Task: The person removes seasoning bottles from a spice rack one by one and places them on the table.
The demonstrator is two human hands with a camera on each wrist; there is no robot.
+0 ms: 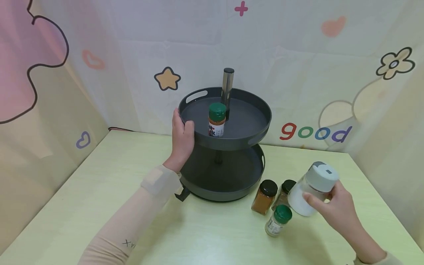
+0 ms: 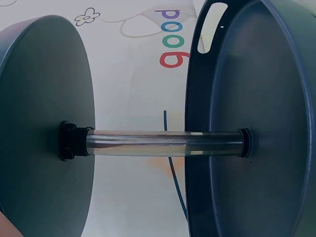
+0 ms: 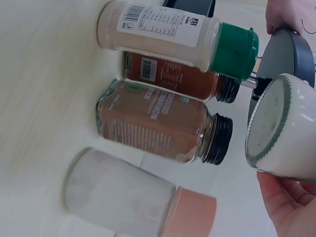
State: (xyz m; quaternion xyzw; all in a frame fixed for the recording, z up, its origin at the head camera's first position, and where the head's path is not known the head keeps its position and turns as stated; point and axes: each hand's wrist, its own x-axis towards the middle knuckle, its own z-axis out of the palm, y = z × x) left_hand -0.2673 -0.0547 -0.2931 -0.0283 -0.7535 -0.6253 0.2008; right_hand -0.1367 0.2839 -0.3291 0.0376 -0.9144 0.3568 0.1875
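Observation:
My left hand [image 1: 183,138] rests against the left rim of the upper tray [image 1: 246,97] of a dark grey two-tier turntable rack, thumb on the near side, fingers pointing up. A green-capped spice bottle [image 1: 216,121] stands on that tray, in front of the metal post [image 1: 227,86]. My right hand [image 1: 341,211] grips a clear jar of white granules [image 1: 313,191] with a pale grey lid, tilted. The right wrist view shows the jar's ribbed base [image 3: 271,121] raised off the table. Beside it stand a green-capped shaker [image 1: 278,221] and two black-capped spice jars [image 1: 264,197].
The lower tray [image 1: 215,189] stands at mid-table, with a black foot [image 1: 182,193] jutting out at its left. Another jar with a salmon-coloured lid [image 3: 190,215] shows in the right wrist view. A printed curtain [image 1: 132,73] hangs behind the pale table [image 1: 205,235].

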